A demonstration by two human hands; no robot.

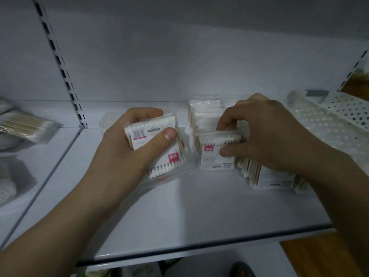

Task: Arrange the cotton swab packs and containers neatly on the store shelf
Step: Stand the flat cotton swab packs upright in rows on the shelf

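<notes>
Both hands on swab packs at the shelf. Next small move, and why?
Probably the left hand should stand its tilted pack on the shelf, close against the left side of the upright pack that the right hand grips. That pack already stands with other packs behind it, while the tilted pack sits apart from the group.

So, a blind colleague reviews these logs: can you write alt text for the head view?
A person's left hand grips one cotton swab pack while the right hand pinches the top of another pack standing among more packs on a white shelf. A white perforated tray lies to the right.
</notes>
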